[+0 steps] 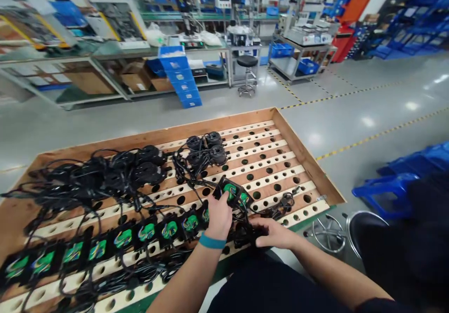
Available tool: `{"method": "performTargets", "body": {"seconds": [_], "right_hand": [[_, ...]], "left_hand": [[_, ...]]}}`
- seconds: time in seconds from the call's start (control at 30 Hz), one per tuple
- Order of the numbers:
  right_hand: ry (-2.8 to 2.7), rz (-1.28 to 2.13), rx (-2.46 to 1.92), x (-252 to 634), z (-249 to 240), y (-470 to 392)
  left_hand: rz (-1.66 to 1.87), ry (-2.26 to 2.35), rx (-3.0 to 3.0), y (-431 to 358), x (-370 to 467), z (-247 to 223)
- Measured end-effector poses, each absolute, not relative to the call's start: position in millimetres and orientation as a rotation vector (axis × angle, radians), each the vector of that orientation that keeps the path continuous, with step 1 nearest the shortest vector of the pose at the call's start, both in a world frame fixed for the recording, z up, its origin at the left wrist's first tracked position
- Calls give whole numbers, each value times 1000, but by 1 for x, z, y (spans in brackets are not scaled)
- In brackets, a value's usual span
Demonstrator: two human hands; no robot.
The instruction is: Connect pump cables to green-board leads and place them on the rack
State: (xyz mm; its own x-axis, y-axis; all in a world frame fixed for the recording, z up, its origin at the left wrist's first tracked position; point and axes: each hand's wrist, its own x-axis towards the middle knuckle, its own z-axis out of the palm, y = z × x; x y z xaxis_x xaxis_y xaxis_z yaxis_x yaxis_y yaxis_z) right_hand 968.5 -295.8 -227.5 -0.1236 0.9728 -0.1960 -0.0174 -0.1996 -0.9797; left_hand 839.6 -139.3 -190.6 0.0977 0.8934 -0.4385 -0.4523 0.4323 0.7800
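The left hand (219,214) pinches the near edge of a tilted black square housing with a green circuit face (230,190), toward the near right part of the wood-rimmed, slatted surface with round holes (305,158). A second, similar green-faced black housing (243,199) sits just beside it. The right hand (275,234) is curled beside dark cabling below these; whether its fingers close on anything, I cannot tell.

The likeliest trouble is snagging: thin black leads cross the slats from the clustered black round units (149,172), and a tug on one could drag its neighbours or strain a joint. The exposed green faces and the coloured wires in the row of black square housings with green centres (146,232) could be scraped if a held piece slips or knocks against them. A plug end on the loose black cable (287,201) might catch in a hole or between slats.

The left fingertips' undersides are hidden behind the held housing, and the right fingertips are lost against black parts. Which lead belongs to which unit cannot be traced through the tangle. The row's far left end is close to the picture's edge, and its details blur.
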Motion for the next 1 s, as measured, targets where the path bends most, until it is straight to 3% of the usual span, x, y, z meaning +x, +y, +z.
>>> {"method": "performTargets", "body": {"seconds": [0.2,0.4,0.53,0.7,0.83,1.0], "right_hand": [[-1201,1063,-1582,945,-221,-293],[-1791,738,-2030,1023,-161,-276],[-2067,560,-2342,1061,-157,-262],[-2252,755,-2373,1065,-183,-253],[-2083,582,-2193,1058,-203,-224],[-1945,629,-1846,1029,-234,-166]], "left_hand": [[1012,1080,617,-119,869,-204],[967,1218,875,-111,871,-226],[891,1327,1143,-118,879,-251],[797,1457,1495,-115,873,-262],[744,1445,1734,-134,862,-260],[325,1430,2283,-173,855,-275]]}}
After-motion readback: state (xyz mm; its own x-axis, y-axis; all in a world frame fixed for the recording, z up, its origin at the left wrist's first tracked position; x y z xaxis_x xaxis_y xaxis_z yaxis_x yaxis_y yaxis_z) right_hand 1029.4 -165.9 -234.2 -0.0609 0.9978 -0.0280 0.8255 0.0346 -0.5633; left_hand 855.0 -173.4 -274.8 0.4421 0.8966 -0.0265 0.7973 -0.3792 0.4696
